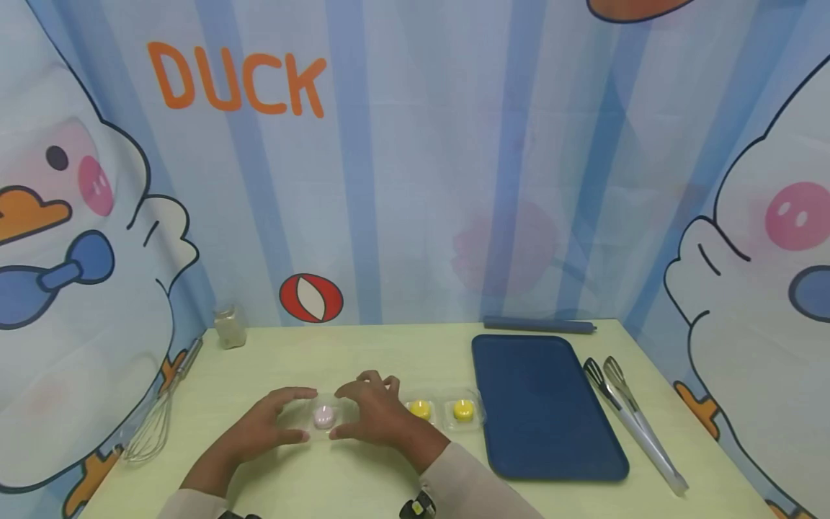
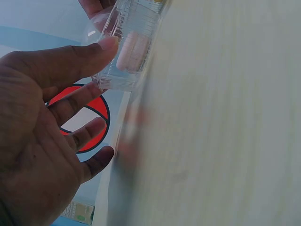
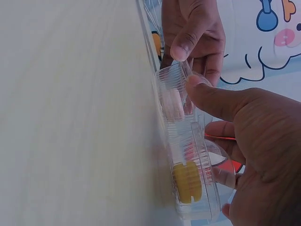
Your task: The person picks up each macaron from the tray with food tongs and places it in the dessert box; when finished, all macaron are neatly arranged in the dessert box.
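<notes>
A small clear plastic container [image 1: 324,417] with a round pink piece [image 1: 323,416] inside sits near the table's front edge. My left hand [image 1: 306,414] holds its left side, thumb in front and index finger behind. My right hand [image 1: 342,413] holds its right side the same way. In the left wrist view my left hand [image 2: 104,67] has its thumb on the container [image 2: 134,28], with the other fingers spread. In the right wrist view my right hand [image 3: 204,108] presses its thumb on the container's [image 3: 174,89] top edge, opposite the other thumb.
Two clear containers with yellow pieces [image 1: 420,409] [image 1: 463,410] lie right of my hands. Beyond them are a blue tray [image 1: 545,404], metal tongs [image 1: 632,418] and a dark blue rod [image 1: 538,326]. A whisk [image 1: 155,422] and a small jar [image 1: 230,326] are at the left.
</notes>
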Demonstrator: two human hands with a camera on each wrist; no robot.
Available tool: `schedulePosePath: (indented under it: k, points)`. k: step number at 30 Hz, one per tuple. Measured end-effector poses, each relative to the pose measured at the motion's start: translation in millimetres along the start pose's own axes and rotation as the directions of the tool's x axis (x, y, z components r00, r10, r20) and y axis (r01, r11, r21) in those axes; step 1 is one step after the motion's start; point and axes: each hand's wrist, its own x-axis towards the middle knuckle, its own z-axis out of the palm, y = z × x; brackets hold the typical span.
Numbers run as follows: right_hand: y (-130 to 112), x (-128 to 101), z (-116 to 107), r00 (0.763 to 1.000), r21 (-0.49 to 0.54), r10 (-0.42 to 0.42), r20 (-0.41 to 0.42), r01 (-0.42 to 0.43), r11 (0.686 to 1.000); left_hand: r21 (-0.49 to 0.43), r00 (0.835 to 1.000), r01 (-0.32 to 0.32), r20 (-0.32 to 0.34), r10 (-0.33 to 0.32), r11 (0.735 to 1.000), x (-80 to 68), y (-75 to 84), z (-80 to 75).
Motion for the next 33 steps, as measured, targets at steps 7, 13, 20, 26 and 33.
schedulePosePath:
  k: [7,13,20,26,33]
  points:
    - [0.2,0.5,2.6,1.000,-0.004,0.003,-0.007,-0.003,1.000,-0.016,0.999,-0.046,-0.002,0.046,0.999,-3.0,-0.9,-0.7]
    - [-0.1,0.3,4.9,1.000,-0.040,0.018,0.004,-0.018,0.999,0.053,0.997,-0.064,-0.035,0.066,0.996,-4.4,-2.2,-0.7]
    - [-2.1,-2.3,3.4,0.999,-0.056,0.033,-0.002,-0.033,0.998,0.101,0.993,-0.071,-0.088,0.080,0.992,-5.2,-10.6,4.3]
    - [-1.6,-3.2,0.9,0.999,-0.063,0.046,-0.015,-0.047,0.997,0.104,0.987,-0.116,-0.099,0.126,0.988,-3.3,-16.5,7.6]
    - [-0.5,-3.2,0.0,0.999,-0.063,0.043,-0.008,-0.044,0.997,0.103,0.980,-0.156,-0.109,0.167,0.982,-3.9,-12.7,8.8]
